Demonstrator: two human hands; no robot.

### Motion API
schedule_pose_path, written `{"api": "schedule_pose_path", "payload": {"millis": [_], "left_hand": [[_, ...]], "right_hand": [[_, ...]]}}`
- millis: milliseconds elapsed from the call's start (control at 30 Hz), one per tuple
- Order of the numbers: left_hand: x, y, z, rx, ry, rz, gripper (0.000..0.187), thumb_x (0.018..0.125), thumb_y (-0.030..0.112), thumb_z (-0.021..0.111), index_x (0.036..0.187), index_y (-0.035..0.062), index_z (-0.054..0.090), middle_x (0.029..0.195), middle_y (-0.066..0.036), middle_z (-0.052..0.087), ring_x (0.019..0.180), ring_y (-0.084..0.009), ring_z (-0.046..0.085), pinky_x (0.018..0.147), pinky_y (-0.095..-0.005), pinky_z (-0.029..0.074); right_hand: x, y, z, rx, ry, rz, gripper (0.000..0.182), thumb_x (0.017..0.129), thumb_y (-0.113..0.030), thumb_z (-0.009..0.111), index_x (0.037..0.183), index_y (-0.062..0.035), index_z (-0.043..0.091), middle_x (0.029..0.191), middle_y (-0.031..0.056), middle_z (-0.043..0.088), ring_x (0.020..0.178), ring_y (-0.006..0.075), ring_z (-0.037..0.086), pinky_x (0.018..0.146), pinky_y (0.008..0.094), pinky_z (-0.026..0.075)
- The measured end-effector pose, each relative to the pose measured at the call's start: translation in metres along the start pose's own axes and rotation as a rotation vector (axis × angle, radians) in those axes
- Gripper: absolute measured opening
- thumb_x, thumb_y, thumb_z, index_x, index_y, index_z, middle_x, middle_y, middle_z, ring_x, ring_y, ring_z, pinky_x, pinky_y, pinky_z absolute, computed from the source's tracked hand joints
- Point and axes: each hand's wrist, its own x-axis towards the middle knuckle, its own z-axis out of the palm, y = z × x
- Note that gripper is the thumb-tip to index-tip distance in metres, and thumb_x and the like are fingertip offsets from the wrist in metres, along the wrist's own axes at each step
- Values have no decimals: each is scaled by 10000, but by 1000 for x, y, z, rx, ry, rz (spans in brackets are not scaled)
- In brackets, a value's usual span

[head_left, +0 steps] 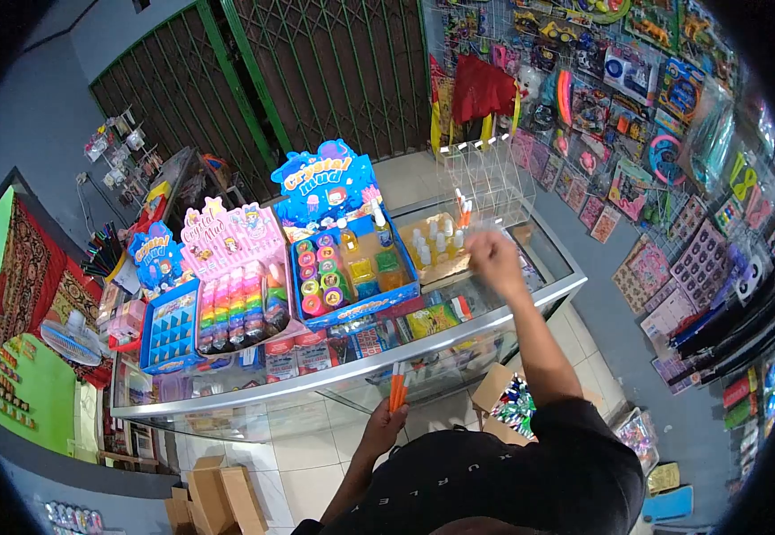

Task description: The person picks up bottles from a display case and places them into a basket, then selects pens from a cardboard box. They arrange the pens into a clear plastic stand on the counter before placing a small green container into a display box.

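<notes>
Low at the front of the glass counter, my left hand [384,426] is closed round several orange sticks [398,390] with white tips, held upright. My right hand [494,259] is over the counter's right part, blurred, so its fingers cannot be made out. Just left of it stand small bottles [436,242] of yellow liquid with whitish caps. Behind my right hand, similar orange and white sticks [465,209] stand upright by a clear rack [485,174]. Nearer the middle, a blue display box [356,267] holds round colourful tubs and small jars.
A pink display box [240,285] and a smaller blue box [171,330] stand on the counter's left part. The metal counter edge [343,368] runs before me. Open cardboard boxes [218,495] lie on the floor. Packaged toys [632,192] hang on the right wall.
</notes>
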Motion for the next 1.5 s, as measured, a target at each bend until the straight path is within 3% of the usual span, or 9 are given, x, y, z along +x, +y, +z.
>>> {"api": "schedule_pose_path", "payload": {"millis": [133,200,400,600,700,800,900,1200,1500], "left_hand": [[4,-6,0,7,5,12,284,1011,250,513,1193,34,517,807,10,516,686,-70,467,623,-231,418],[6,-5,1,25,-10,8,299,1010,249,512,1218,34,519,832,0,543,702,-76,484,642,-236,432],[10,0,2,16,-134,-11,314,1016,244,490,1246,35,534,872,-10,586,709,-80,502,651,-238,442],[12,8,10,46,-174,-36,313,1023,223,468,1263,34,534,882,-13,595,692,-72,497,648,-232,442],[14,10,13,12,-180,-44,324,1027,233,461,1272,29,517,886,-29,607,685,-77,507,643,-238,445],[17,7,13,-30,-185,4,333,1033,246,451,1278,26,495,897,-50,628,675,-84,519,638,-248,452],[19,11,13,-41,-157,31,296,1039,225,435,1248,32,519,909,-48,628,667,-80,520,634,-244,464],[16,1,-1,-46,-88,54,331,1047,254,394,1229,3,510,880,-94,654,635,-97,538,613,-249,456],[12,-6,7,-53,-94,31,308,1048,230,405,1235,9,510,871,-78,642,646,-87,524,624,-238,456]], "right_hand": [[-84,0,21,440,-633,266,178,921,-33,582,1098,-23,600,804,44,641,623,98,616,553,240,504],[-116,-16,33,445,-819,380,228,943,-116,618,1152,-35,575,841,49,642,660,93,620,546,251,514],[-162,-9,53,488,-706,521,354,941,-223,650,1227,-41,550,903,55,649,685,88,627,593,253,546],[-152,-13,36,361,-898,552,300,926,-257,671,1066,7,656,794,59,668,663,100,653,586,251,558],[-152,-29,33,440,-828,542,271,928,-253,667,974,13,688,735,55,663,638,102,652,575,250,557],[-157,-18,35,348,-870,501,242,936,-187,655,1083,6,669,809,45,673,641,101,641,570,256,539],[-155,-10,29,473,-696,622,225,942,-194,642,1000,22,655,737,55,649,623,119,642,557,258,544],[-77,1,-38,647,203,356,225,946,-149,598,1064,41,630,868,104,675,634,141,627,578,262,516],[0,6,-38,361,402,245,330,942,-163,637,1196,46,610,915,82,687,659,91,613,596,234,530]]}}
